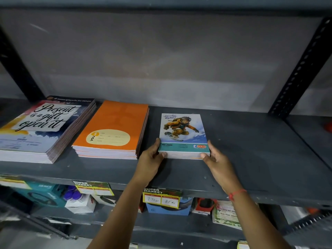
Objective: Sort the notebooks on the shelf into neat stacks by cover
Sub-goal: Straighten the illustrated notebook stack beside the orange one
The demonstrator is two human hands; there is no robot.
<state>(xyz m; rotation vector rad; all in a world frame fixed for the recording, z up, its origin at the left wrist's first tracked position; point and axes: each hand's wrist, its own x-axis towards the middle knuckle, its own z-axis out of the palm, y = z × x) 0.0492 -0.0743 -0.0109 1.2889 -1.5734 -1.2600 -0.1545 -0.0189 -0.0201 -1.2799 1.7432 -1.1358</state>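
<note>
Three notebook stacks lie on the grey shelf. At the left is a tall stack with the "Present is a gift, open it" cover. An orange-cover stack sits beside it. To the right is a small stack topped by a snowboarder cover. My left hand grips that stack's near left corner, thumb on the cover. My right hand holds its near right corner, fingers against the front edge. The stack rests flat on the shelf.
Slotted black uprights frame the bay on the right and on the left. Price tags hang on the shelf's front lip. The lower shelf holds boxed goods. Bare shelf stretches right of the snowboarder stack.
</note>
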